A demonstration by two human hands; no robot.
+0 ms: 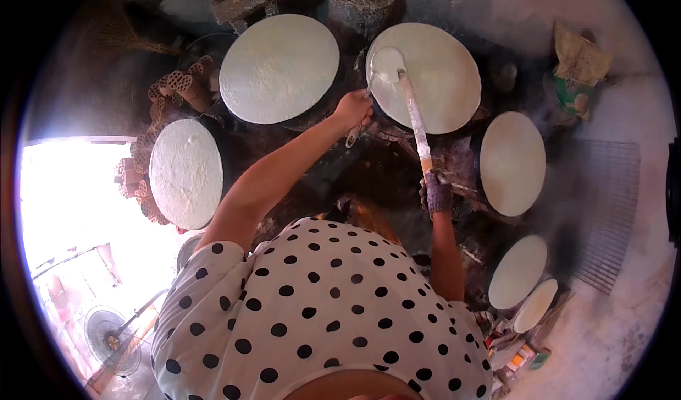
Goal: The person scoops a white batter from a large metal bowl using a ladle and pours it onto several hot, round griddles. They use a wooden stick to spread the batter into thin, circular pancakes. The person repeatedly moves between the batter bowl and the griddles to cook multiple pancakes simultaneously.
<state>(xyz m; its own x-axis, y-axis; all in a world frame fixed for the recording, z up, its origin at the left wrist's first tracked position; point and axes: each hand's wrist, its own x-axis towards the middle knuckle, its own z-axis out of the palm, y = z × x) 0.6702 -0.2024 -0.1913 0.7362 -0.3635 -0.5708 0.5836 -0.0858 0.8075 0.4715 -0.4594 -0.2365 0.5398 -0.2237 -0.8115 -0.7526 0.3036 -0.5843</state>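
My left hand [355,110] grips a slim metal utensil [351,136] at the left edge of a large round griddle covered with a pale batter layer [444,80]. The utensil's far end reaches the rim of a ladle head [387,62]; I cannot tell whether they touch. In a purple knit glove, my right hand [438,191] holds the ladle's long handle [415,115], which is smeared white. The round ladle head is coated in batter and lies over the griddle's upper left. Left of my left hand is a second pale round [279,69].
More pale rounds lie at the left [186,174], right [513,163] and lower right [517,272]. Honeycomb coal briquettes [175,83] are stacked at the left. A wire rack [612,208] and a sack [580,75] are at the right; a fan [113,341] stands lower left. Steam hangs around.
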